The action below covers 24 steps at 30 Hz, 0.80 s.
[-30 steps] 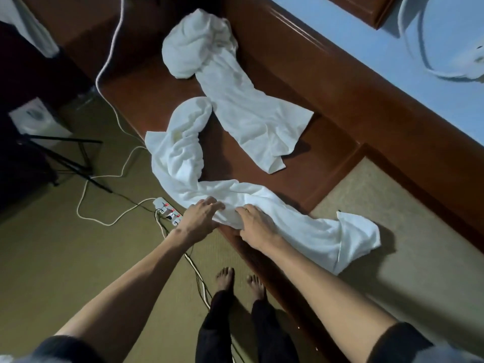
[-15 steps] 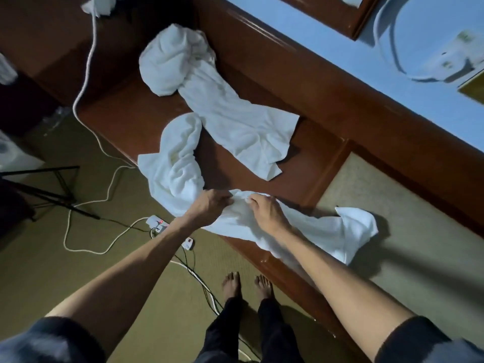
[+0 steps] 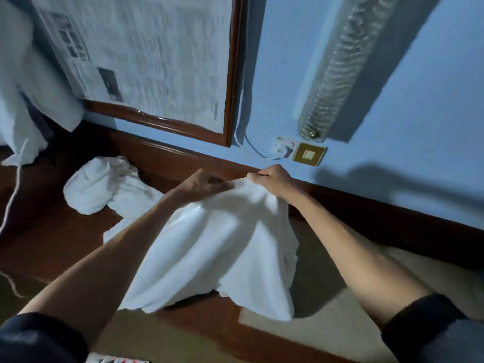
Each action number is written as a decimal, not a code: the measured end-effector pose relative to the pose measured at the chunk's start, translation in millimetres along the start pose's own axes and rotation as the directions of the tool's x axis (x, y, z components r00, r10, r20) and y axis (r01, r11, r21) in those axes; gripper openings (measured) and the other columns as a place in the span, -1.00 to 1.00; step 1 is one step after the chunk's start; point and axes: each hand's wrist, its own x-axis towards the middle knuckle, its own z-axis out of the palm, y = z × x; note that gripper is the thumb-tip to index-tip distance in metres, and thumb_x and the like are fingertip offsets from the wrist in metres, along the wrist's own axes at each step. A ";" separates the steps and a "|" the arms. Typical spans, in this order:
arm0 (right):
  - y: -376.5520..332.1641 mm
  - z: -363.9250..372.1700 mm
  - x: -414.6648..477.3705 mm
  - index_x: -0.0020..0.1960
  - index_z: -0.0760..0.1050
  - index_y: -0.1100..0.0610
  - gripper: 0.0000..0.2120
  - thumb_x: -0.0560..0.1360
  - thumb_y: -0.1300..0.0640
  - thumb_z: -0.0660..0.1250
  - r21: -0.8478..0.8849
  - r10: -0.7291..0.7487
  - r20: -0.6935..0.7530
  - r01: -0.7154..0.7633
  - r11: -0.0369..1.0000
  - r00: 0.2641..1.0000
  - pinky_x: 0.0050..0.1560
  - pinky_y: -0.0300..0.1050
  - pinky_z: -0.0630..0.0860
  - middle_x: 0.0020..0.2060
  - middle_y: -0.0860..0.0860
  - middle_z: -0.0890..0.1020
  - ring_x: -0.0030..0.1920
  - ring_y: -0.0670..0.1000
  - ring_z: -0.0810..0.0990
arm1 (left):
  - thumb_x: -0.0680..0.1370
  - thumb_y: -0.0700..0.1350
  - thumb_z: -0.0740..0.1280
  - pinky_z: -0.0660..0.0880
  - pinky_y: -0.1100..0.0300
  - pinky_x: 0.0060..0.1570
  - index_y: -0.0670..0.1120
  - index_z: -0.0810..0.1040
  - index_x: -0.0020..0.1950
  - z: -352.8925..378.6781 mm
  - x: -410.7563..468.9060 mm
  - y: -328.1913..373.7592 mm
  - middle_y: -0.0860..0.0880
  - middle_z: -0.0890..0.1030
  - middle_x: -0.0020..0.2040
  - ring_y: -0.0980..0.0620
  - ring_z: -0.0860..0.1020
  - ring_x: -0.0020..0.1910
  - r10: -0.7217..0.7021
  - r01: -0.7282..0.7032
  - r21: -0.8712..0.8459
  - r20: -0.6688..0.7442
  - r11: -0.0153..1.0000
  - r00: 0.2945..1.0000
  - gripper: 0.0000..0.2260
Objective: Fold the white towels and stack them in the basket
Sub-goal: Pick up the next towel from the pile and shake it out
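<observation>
We pinched the top edge of the white towel (image 3: pixel 222 247) in our left hand (image 3: pixel 203 183) and right hand (image 3: pixel 272 179), held close together, the cloth draping down onto the tabletop (image 3: pixel 52 244). To fold cleanly, we judged the hands should slide out to the corners first. Another crumpled towel (image 3: pixel 102 184) lay behind; no basket showed

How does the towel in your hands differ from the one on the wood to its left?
The held towel hangs lifted, pinched at its top edge by the left hand and right hand; the other towel lies untouched on the wood. The held towel drapes spread in long folds; the other towel is bunched at one end. Both are white and not yet folded.
</observation>
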 end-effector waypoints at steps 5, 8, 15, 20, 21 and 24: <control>-3.1 -95.2 -26.5 -0.52 0.42 -0.01 -0.52 0.51 -0.08 0.49 -0.036 0.013 -0.227 -0.022 0.999 0.974 -0.46 -0.27 0.17 -0.68 -0.18 0.30 -0.57 -0.16 0.25 | 0.62 0.04 0.41 0.37 0.30 -0.40 -0.12 0.68 -0.21 13.5 42.3 82.6 0.05 0.59 -0.37 0.14 0.49 -0.41 0.135 -0.143 0.057 0.115 0.988 0.984 -0.70; 4.0 -141.0 -44.7 -0.25 0.68 0.01 -0.75 0.48 -0.13 0.49 -0.044 0.002 -0.355 -0.019 0.999 0.935 -0.43 -0.24 0.27 -0.66 -0.19 0.39 -0.56 -0.19 0.32 | 0.62 0.06 0.41 0.30 0.25 -0.41 -0.26 0.59 -0.25 27.3 60.1 126.8 -0.07 0.49 -0.38 0.07 0.41 -0.41 0.173 -0.179 0.027 0.151 0.983 0.973 -0.58; 35.8 -226.9 -99.4 -0.28 0.51 0.24 -0.48 0.49 -0.23 0.41 -0.182 -0.016 -0.627 -0.127 0.975 0.779 -0.32 -0.12 0.34 -0.44 0.09 0.50 -0.32 0.11 0.49 | 0.64 -0.01 0.37 0.55 0.20 -0.18 -0.22 0.72 0.03 98.9 82.8 210.8 -0.11 0.71 -0.11 0.04 0.63 -0.15 0.214 -0.201 -0.084 0.194 0.976 0.957 -0.73; 71.8 -292.4 -141.1 -0.25 0.39 0.30 -0.44 0.50 -0.21 0.39 -0.147 -0.019 -0.780 -0.153 0.977 0.625 -0.34 -0.11 0.26 -0.38 0.18 0.34 -0.35 0.12 0.28 | 0.61 0.03 0.41 0.64 -0.04 0.12 -0.16 0.75 0.05 144.7 77.2 255.5 -0.17 0.74 0.02 -0.17 0.71 0.03 0.249 -0.211 -0.220 0.162 0.952 0.955 -0.73; 78.2 -306.3 -149.9 -0.28 0.36 0.30 -0.43 0.50 -0.21 0.39 -0.148 -0.026 -0.803 -0.157 0.976 0.596 -0.34 -0.10 0.23 -0.38 0.14 0.27 -0.35 0.09 0.23 | 0.61 0.03 0.41 0.63 -0.06 0.14 -0.17 0.75 0.05 151.5 75.5 266.5 -0.19 0.74 0.02 -0.18 0.70 0.03 0.259 -0.220 -0.223 0.165 0.950 0.952 -0.72; 97.7 -349.7 -173.7 -0.32 0.22 0.23 -0.43 0.51 -0.19 0.39 -0.136 -0.036 -0.861 -0.161 0.978 0.507 -0.37 -0.09 0.16 -0.36 0.10 0.20 -0.33 0.08 0.17 | 0.62 -0.02 0.40 0.59 -0.09 0.11 -0.29 0.71 0.08 173.9 72.0 301.9 -0.33 0.69 0.06 -0.21 0.66 -0.02 0.281 -0.232 -0.248 0.182 0.940 0.942 -0.68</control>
